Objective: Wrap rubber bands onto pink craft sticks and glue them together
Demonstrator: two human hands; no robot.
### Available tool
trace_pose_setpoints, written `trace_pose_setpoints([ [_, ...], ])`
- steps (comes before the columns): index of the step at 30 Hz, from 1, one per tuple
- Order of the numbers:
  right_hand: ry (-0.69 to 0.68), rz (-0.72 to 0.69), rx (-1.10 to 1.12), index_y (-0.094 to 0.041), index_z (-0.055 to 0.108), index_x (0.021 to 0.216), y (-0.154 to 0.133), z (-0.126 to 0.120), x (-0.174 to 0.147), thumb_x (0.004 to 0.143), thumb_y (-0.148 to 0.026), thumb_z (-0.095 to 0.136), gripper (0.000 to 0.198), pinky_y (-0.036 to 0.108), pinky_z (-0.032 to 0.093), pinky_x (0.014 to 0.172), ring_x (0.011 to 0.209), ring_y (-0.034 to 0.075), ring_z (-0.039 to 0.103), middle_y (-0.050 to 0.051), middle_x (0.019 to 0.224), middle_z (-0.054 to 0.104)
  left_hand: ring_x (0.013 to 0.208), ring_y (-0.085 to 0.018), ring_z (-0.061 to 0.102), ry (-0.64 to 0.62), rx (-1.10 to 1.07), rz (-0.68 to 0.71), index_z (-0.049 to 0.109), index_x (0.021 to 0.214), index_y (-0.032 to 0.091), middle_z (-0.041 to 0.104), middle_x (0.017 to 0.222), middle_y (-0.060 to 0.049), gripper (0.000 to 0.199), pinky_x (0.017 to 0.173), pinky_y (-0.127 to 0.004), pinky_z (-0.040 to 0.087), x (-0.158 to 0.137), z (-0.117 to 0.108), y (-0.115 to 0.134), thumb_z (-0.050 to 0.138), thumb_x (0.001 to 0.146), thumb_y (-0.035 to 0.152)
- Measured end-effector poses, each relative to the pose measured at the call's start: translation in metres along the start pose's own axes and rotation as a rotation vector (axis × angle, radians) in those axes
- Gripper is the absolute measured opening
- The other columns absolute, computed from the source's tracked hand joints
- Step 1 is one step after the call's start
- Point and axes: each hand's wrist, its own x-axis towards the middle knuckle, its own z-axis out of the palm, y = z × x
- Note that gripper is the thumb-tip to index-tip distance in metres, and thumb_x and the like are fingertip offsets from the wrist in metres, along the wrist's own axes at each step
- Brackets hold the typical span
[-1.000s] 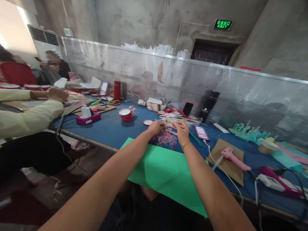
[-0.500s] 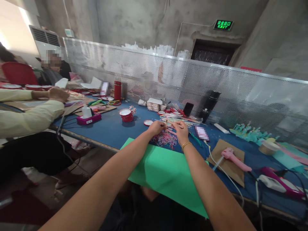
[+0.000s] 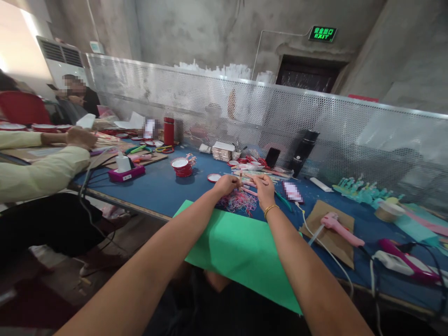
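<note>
My left hand (image 3: 227, 185) is closed in a pinch on a small tan stick-like piece (image 3: 241, 179), which stands upright at the fingertips. Close by on the right, my right hand (image 3: 265, 187) has its fingers pressed together; what they hold is too small to make out. Just below both hands lies a tangled heap of pink, blue and purple loops (image 3: 241, 203), like thin elastic bands. A green sheet (image 3: 238, 247) spreads under my forearms over the table's front edge. Teal-handled pliers (image 3: 284, 202) rest right of my right hand.
Left of my hands are a white-topped red disc (image 3: 213, 178) and a stack of red-rimmed discs (image 3: 182, 168). A pink glue gun (image 3: 341, 228) lies on cardboard to the right, with cables nearby. A co-worker's sleeve (image 3: 52, 170) reaches in at left; a perforated metal screen (image 3: 210, 100) stands behind.
The view has shifted slightly. Both hands stay close together over the loops, and the tan piece at my left fingertips now shows more plainly upright.
</note>
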Motion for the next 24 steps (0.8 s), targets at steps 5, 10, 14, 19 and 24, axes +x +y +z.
trace_pose_setpoints([
  [5,-0.049,-0.002,0.016,-0.019,0.058,0.070,0.0019,0.0016,0.0005,0.066,-0.033,0.064,0.015,0.028,0.052,0.067,0.072,0.016,0.064,0.000,0.067,0.067,0.057,-0.011,0.048,0.002,-0.025,0.024,0.073,0.071,0.014,0.064,0.064,-0.001,0.033,0.056,-0.023,0.033,-0.0007,-0.0004,0.0013,0.056,0.075,0.042],
  [10,-0.001,0.001,0.019,-0.020,0.058,0.070,0.0008,0.0003,0.0012,0.066,-0.034,0.064,0.016,0.029,0.053,0.067,0.073,0.017,0.064,0.000,0.068,0.067,0.057,-0.011,0.047,0.014,0.000,0.010,0.073,0.071,0.014,0.062,0.062,-0.001,0.033,0.055,-0.023,0.031,-0.0016,-0.0016,0.0038,0.057,0.075,0.042],
  [14,-0.059,0.005,0.010,-0.020,0.058,0.070,0.0006,0.0013,0.0001,0.066,-0.034,0.064,0.016,0.027,0.053,0.064,0.072,0.017,0.064,0.000,0.067,0.067,0.058,-0.011,0.046,-0.004,-0.013,0.029,0.073,0.072,0.014,0.062,0.062,0.000,0.033,0.055,-0.023,0.031,-0.0015,-0.0018,0.0040,0.056,0.076,0.042],
  [19,-0.006,0.010,0.024,-0.020,0.058,0.072,0.0027,0.0005,0.0016,0.065,-0.033,0.063,0.016,0.028,0.053,0.064,0.072,0.017,0.065,-0.001,0.067,0.067,0.056,-0.011,0.045,0.006,-0.001,-0.007,0.074,0.072,0.015,0.061,0.061,0.000,0.031,0.054,-0.023,0.030,-0.0024,-0.0024,0.0065,0.056,0.076,0.040],
  [24,-0.054,0.021,0.026,-0.020,0.057,0.071,0.0013,0.0013,0.0004,0.065,-0.035,0.063,0.017,0.026,0.052,0.060,0.071,0.016,0.064,-0.001,0.068,0.066,0.057,-0.011,0.045,0.000,0.020,-0.003,0.074,0.073,0.015,0.062,0.063,0.000,0.031,0.055,-0.023,0.030,-0.0027,-0.0035,0.0095,0.056,0.075,0.040],
])
